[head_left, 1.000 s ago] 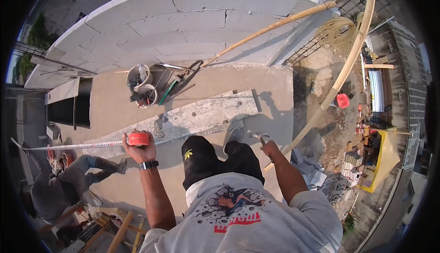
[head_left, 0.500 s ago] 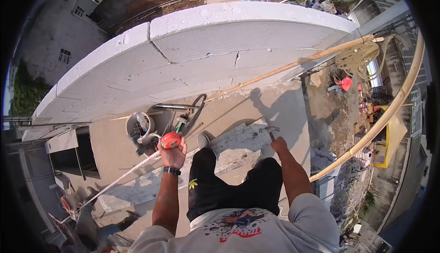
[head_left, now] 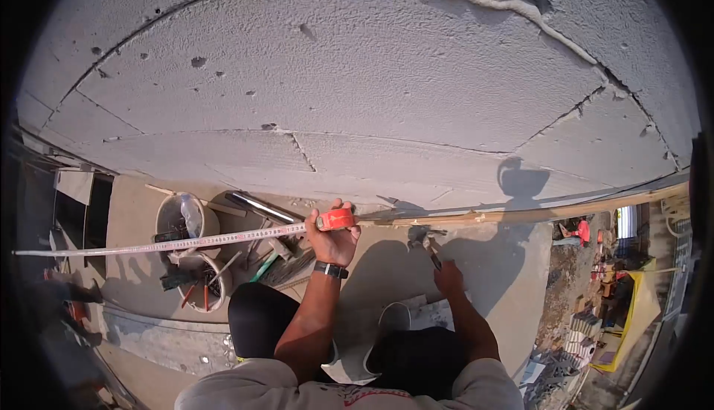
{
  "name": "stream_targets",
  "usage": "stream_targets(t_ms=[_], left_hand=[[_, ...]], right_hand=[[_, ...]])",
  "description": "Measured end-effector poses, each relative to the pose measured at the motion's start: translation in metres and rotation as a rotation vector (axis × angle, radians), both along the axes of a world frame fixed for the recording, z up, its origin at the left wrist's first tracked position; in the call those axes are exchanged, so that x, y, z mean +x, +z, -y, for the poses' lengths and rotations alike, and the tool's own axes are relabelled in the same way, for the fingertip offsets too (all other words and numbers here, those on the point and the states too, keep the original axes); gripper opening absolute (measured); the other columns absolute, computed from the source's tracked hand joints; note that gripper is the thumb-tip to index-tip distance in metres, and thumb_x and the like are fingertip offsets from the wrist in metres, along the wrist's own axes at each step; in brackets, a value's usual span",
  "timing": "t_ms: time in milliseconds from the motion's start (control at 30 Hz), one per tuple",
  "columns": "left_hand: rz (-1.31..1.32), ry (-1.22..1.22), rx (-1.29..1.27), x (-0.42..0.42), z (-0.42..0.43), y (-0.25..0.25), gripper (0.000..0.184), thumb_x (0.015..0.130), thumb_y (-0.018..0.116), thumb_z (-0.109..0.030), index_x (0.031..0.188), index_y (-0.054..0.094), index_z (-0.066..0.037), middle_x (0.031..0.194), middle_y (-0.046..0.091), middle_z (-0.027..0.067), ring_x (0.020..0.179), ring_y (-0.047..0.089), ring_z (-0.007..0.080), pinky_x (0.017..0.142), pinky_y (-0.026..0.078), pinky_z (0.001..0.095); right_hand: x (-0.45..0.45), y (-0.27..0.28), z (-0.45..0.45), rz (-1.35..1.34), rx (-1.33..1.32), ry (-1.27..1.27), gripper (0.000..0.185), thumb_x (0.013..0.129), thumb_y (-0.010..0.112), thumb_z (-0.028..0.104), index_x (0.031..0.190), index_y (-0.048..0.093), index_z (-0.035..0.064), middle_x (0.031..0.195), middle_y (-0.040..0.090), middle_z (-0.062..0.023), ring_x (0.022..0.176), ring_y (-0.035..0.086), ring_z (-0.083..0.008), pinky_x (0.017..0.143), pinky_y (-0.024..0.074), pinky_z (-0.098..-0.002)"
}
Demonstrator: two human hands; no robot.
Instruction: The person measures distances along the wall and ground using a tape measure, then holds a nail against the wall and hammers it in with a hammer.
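Note:
My left hand (head_left: 335,245) is wrapped round a red tape measure (head_left: 336,220), close to the foot of the block wall. Its white blade (head_left: 201,242) is drawn out far to the left, passing above two buckets. The blade's far end is too small to make out. A claw hammer (head_left: 431,249) is in my right hand (head_left: 448,279), the fingers closed on its handle. The hammer's head points toward the wall, over the floor; whether it touches anything I cannot tell.
The pale block wall (head_left: 327,75) fills the view ahead. A wooden pole (head_left: 483,215) lies along its foot. Buckets of tools (head_left: 210,213) and long metal tools (head_left: 260,205) stand left. Beyond the floor's right edge, a person in red (head_left: 580,230) is far below.
My body and view have moved in closer to the wall. The tape measure and its drawn-out blade are now nearer the wall's foot, and the hammer has come closer to it too.

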State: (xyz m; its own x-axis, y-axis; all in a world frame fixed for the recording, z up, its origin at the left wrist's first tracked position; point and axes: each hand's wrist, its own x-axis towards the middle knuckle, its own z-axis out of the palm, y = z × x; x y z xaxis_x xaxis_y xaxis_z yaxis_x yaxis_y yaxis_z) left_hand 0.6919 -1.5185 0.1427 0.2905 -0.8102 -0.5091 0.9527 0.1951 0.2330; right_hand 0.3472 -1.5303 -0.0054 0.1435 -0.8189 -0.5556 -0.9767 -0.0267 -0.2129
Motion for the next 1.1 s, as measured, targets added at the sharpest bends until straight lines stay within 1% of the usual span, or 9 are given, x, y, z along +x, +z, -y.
stream_targets(t_ms=[133, 267, 333, 367, 500, 600, 667, 967, 1100], left_hand=[[0.066, 0.054, -0.076, -0.02, 0.031, -0.048, 0.053, 0.084, 0.051, -0.056, 0.107, 0.061, -0.009, 0.096, 0.066, 0.0108, 0.071, 0.06, 0.0237, 0.057, 0.048, 0.0336], [0.083, 0.047, -0.054, -0.026, 0.044, -0.057, 0.057, 0.085, 0.05, -0.06, 0.103, 0.061, -0.008, 0.092, 0.065, 0.0117, 0.068, 0.059, 0.0231, 0.053, 0.047, 0.0331], [0.066, 0.004, -0.013, -0.027, 0.035, -0.068, 0.061, 0.085, 0.049, -0.064, 0.098, 0.06, -0.006, 0.087, 0.064, 0.0117, 0.067, 0.059, 0.0225, 0.05, 0.046, 0.033], [0.084, 0.007, -0.019, -0.022, 0.037, -0.081, 0.064, 0.083, 0.05, -0.068, 0.095, 0.059, -0.006, 0.084, 0.063, 0.0091, 0.068, 0.058, 0.0212, 0.053, 0.047, 0.0318], [0.022, 0.106, 0.109, -0.023, 0.052, -0.076, 0.067, 0.081, 0.05, -0.073, 0.094, 0.06, -0.008, 0.085, 0.062, 0.0056, 0.076, 0.059, 0.0201, 0.06, 0.048, 0.0284], [0.047, 0.121, 0.124, -0.027, 0.049, -0.087, 0.067, 0.081, 0.05, -0.075, 0.096, 0.06, -0.01, 0.087, 0.062, 0.005, 0.078, 0.06, 0.0203, 0.06, 0.048, 0.029], [0.035, 0.118, 0.147, -0.028, 0.036, -0.079, 0.067, 0.081, 0.05, -0.075, 0.098, 0.059, -0.012, 0.087, 0.062, 0.0044, 0.078, 0.06, 0.02, 0.062, 0.047, 0.03], [0.075, 0.122, 0.091, 0.01, 0.037, -0.07, 0.061, 0.082, 0.05, -0.074, 0.098, 0.056, -0.016, 0.085, 0.063, 0.0025, 0.077, 0.061, 0.0181, 0.062, 0.046, 0.0284], [0.04, 0.034, 0.07, 0.004, 0.039, -0.069, 0.06, 0.081, 0.052, -0.073, 0.1, 0.055, -0.016, 0.087, 0.063, 0.0013, 0.076, 0.062, 0.0167, 0.06, 0.047, 0.0284]], right_hand=[[0.002, -0.045, -0.009, -0.092, -0.359, 0.023, 0.036, 0.085, 0.062, 0.032, 0.101, 0.063, 0.0009, 0.111, 0.061, -0.0213, 0.1, 0.059, -0.0364, 0.087, 0.0482, -0.0475], [0.002, -0.045, 0.02, 0.211, -0.352, 0.15, 0.037, 0.087, 0.061, 0.039, 0.089, 0.066, 0.0022, 0.089, 0.063, -0.02, 0.088, 0.061, -0.0356, 0.08, 0.0493, -0.0448], [0.03, 0.022, 0.035, 0.33, 0.054, 0.055, 0.045, 0.086, 0.058, 0.048, 0.081, 0.065, 0.0035, 0.077, 0.062, -0.0214, 0.08, 0.061, -0.0395, 0.069, 0.0472, -0.0459], [0.03, 0.009, 0.041, 0.499, -0.043, 0.103, 0.051, 0.087, 0.058, 0.049, 0.073, 0.061, 0.0002, 0.067, 0.058, -0.0225, 0.068, 0.058, -0.0426, 0.062, 0.0449, -0.0446], [0.068, 0.054, 0.058, 0.444, -0.025, 0.309, 0.051, 0.088, 0.058, 0.047, 0.073, 0.061, -0.0008, 0.067, 0.057, -0.0216, 0.063, 0.057, -0.0382, 0.061, 0.0443, -0.0428], [0.105, 0.07, 0.054, 0.441, 0.24, 0.412, 0.049, 0.089, 0.059, 0.044, 0.071, 0.06, -0.0016, 0.063, 0.055, -0.0187, 0.058, 0.055, -0.0306, 0.059, 0.0438, -0.0405], [0.119, 0.1, 0.036, 0.613, 0.306, 0.335, 0.048, 0.09, 0.059, 0.042, 0.07, 0.059, -0.0022, 0.061, 0.053, -0.0157, 0.057, 0.053, -0.0239, 0.058, 0.0429, -0.039], [0.131, 0.127, 0.018, 0.416, 0.169, 0.426, 0.045, 0.09, 0.06, 0.039, 0.069, 0.057, -0.0016, 0.06, 0.052, -0.0124, 0.057, 0.05, -0.0215, 0.058, 0.0414, -0.0359], [0.144, 0.183, 0.011, 0.387, 0.126, 0.398, 0.043, 0.088, 0.061, 0.038, 0.073, 0.06, -0.0021, 0.062, 0.053, -0.0129, 0.059, 0.051, -0.0227, 0.06, 0.0418, -0.0364]])
